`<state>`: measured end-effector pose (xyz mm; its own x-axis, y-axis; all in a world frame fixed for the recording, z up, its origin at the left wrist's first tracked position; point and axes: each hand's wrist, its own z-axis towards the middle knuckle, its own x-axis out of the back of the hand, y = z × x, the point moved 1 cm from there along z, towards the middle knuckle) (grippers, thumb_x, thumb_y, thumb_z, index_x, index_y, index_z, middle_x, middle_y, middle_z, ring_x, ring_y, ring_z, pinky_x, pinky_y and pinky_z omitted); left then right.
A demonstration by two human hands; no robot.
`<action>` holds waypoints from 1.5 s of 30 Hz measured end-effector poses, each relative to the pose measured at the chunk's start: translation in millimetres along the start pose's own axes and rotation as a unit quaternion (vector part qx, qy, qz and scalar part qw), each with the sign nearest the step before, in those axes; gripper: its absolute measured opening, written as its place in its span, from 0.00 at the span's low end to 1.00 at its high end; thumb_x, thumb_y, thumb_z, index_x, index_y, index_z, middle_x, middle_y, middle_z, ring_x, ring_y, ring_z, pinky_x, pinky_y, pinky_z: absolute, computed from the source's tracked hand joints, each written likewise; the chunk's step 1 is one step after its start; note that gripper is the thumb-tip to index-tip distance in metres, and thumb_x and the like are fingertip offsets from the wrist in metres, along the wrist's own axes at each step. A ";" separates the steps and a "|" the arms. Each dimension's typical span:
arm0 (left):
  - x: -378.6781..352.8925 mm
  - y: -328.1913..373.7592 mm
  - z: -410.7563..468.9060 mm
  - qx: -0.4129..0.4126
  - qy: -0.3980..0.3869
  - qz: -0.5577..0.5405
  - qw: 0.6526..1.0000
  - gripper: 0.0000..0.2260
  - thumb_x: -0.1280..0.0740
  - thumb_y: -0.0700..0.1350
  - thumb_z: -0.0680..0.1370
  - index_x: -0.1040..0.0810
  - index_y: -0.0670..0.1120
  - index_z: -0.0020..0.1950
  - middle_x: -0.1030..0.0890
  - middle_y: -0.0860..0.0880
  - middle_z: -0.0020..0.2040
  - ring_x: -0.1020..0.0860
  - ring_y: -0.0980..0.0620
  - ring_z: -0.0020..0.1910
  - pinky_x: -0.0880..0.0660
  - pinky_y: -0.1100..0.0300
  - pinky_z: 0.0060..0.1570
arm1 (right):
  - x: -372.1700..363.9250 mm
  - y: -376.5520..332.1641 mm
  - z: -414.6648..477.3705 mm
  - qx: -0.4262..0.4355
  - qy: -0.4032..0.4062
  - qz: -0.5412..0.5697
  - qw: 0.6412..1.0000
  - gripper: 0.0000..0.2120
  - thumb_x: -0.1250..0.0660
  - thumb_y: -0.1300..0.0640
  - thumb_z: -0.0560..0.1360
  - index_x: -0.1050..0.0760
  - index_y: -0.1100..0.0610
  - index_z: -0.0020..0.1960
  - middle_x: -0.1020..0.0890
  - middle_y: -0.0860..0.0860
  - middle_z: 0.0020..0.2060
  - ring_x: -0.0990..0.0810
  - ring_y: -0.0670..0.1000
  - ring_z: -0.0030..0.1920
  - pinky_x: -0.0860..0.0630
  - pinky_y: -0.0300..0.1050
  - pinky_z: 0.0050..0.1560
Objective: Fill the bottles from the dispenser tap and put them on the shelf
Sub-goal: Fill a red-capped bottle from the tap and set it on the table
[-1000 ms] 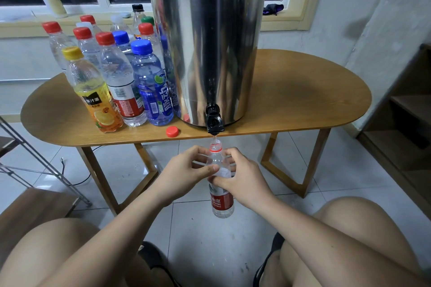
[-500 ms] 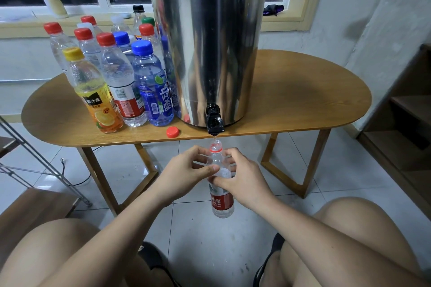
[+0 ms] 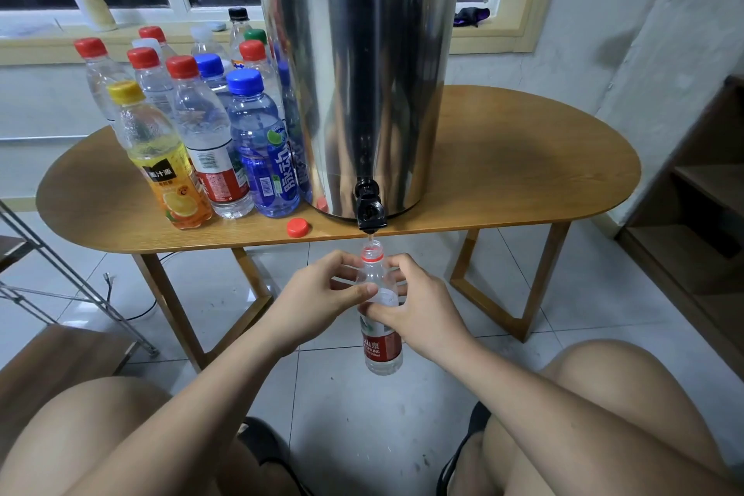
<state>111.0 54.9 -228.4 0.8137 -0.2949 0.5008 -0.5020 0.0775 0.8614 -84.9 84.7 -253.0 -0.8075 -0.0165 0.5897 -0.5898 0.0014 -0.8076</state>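
A clear bottle (image 3: 381, 350) with a red label and no cap hangs upright just under the black tap (image 3: 368, 209) of the steel dispenser (image 3: 362, 68). A thin stream of water runs from the tap into its mouth. My left hand (image 3: 318, 294) and my right hand (image 3: 418, 310) both grip the bottle's upper part, one from each side. Its red cap (image 3: 298, 227) lies on the wooden table (image 3: 523, 173) left of the tap. A wooden shelf (image 3: 700, 213) stands at the right edge.
Several capped bottles (image 3: 209, 133) with red, blue and yellow caps crowd the table's left half beside the dispenser. A metal rack (image 3: 48, 278) stands at the left. My knees sit low in view on either side, over a white tiled floor.
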 end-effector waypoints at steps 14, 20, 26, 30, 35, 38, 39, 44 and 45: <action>0.3 2.0 -0.1 -0.001 0.000 0.006 1.000 0.15 0.23 0.59 0.79 0.21 0.60 0.63 0.15 0.58 0.60 0.15 0.59 0.56 0.15 0.56 0.55 | 0.2 0.4 0.0 0.004 -0.001 0.000 1.000 0.32 0.20 0.41 0.74 0.32 0.40 0.73 0.20 0.43 0.66 0.19 0.48 0.62 0.18 0.47 0.59; 0.4 0.8 -0.9 0.001 0.002 0.003 1.000 0.15 0.23 0.59 0.78 0.20 0.60 0.63 0.15 0.59 0.59 0.15 0.60 0.55 0.15 0.55 0.56 | -1.4 2.4 1.5 0.003 0.000 -0.001 1.000 0.33 0.20 0.40 0.72 0.32 0.40 0.72 0.20 0.43 0.65 0.19 0.48 0.62 0.18 0.46 0.58; 0.3 0.6 -0.6 -0.002 0.000 0.003 1.000 0.15 0.23 0.59 0.79 0.20 0.60 0.63 0.15 0.59 0.59 0.15 0.60 0.55 0.15 0.55 0.56 | -0.3 1.5 1.1 0.000 -0.001 0.000 1.000 0.32 0.20 0.40 0.73 0.32 0.40 0.72 0.20 0.43 0.65 0.19 0.48 0.62 0.18 0.46 0.58; 0.7 1.3 -0.7 0.000 -0.002 0.005 1.000 0.15 0.23 0.58 0.79 0.20 0.60 0.63 0.15 0.59 0.60 0.15 0.60 0.56 0.15 0.57 0.54 | -0.6 0.7 1.2 -0.001 -0.001 -0.004 1.000 0.33 0.20 0.40 0.73 0.32 0.40 0.72 0.20 0.43 0.65 0.20 0.48 0.62 0.18 0.46 0.57; 0.8 -0.6 -0.4 0.000 -0.003 0.001 1.000 0.14 0.23 0.59 0.79 0.20 0.61 0.63 0.15 0.59 0.60 0.15 0.60 0.56 0.15 0.56 0.55 | 0.1 -0.1 0.3 -0.001 -0.003 -0.007 1.000 0.33 0.20 0.41 0.74 0.32 0.41 0.73 0.20 0.43 0.66 0.20 0.48 0.63 0.18 0.45 0.58; 0.5 -1.7 0.3 0.000 -0.001 0.001 1.000 0.14 0.23 0.59 0.79 0.20 0.61 0.62 0.15 0.59 0.59 0.15 0.61 0.55 0.15 0.56 0.55 | 0.3 -0.3 -0.1 -0.002 -0.003 -0.005 1.000 0.33 0.20 0.41 0.74 0.32 0.41 0.73 0.20 0.43 0.66 0.20 0.47 0.63 0.19 0.45 0.58; 0.4 -1.8 0.5 -0.001 -0.001 0.001 1.000 0.14 0.23 0.59 0.79 0.20 0.61 0.62 0.15 0.59 0.59 0.15 0.62 0.55 0.15 0.56 0.55 | 0.2 -0.3 -0.2 -0.003 -0.003 -0.004 1.000 0.32 0.20 0.41 0.74 0.32 0.41 0.73 0.20 0.43 0.66 0.20 0.47 0.62 0.19 0.45 0.57; -0.2 -1.4 1.0 0.000 -0.003 0.000 1.000 0.14 0.23 0.59 0.79 0.20 0.61 0.62 0.15 0.59 0.59 0.15 0.61 0.55 0.15 0.58 0.54 | -0.5 0.3 1.3 -0.005 -0.003 -0.010 1.000 0.33 0.20 0.40 0.74 0.32 0.41 0.73 0.20 0.43 0.67 0.20 0.48 0.62 0.18 0.45 0.57; -0.3 -1.3 0.9 0.000 -0.003 0.000 1.000 0.14 0.23 0.59 0.79 0.20 0.61 0.62 0.15 0.59 0.59 0.15 0.61 0.55 0.15 0.58 0.54 | -0.4 0.3 1.2 -0.005 -0.003 -0.011 1.000 0.33 0.20 0.41 0.74 0.32 0.41 0.73 0.20 0.43 0.67 0.20 0.48 0.63 0.18 0.45 0.58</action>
<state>111.1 54.0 -229.8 0.8117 -0.3013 0.5003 -0.5024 0.0767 0.8612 -84.8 83.5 -253.5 -0.7947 -0.0220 0.6067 -0.6070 0.0113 -0.7947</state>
